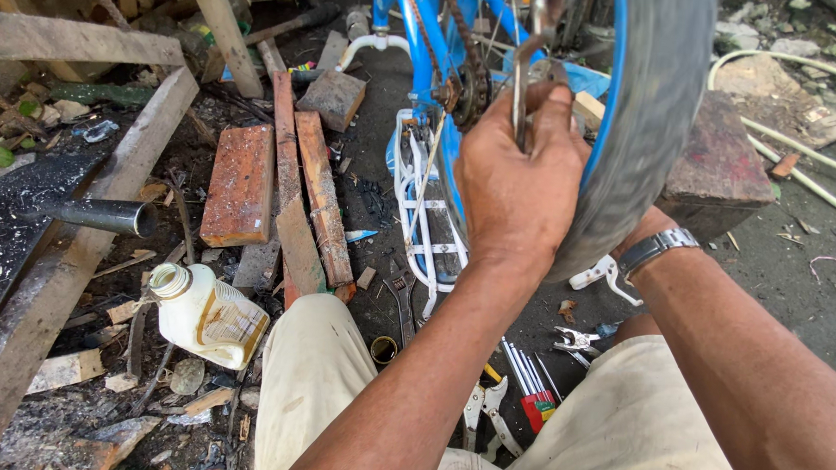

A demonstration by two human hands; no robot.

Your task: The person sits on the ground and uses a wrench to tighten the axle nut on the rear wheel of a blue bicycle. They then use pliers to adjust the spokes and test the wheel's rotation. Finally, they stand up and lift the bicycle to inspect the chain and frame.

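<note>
Head view: wrench (519, 100) upright at rear wheel hub of upturned blue bicycle (443, 60), beside rusty chain (462, 42); left hand (517, 187) clenched round its shaft. Right hand hidden behind tyre (640, 122) (grip impossible to tell), wristwatch (656, 248) showing. Plastic bottle (207, 316), pliers (491, 409), planks (244, 183) on ground nearby

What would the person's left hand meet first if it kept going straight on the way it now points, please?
The left hand grips a metal wrench and points up and away, toward the hub of the blue bicycle. It would probably meet the rusty chain and sprocket first, though depth is hard to judge from this view.
</note>
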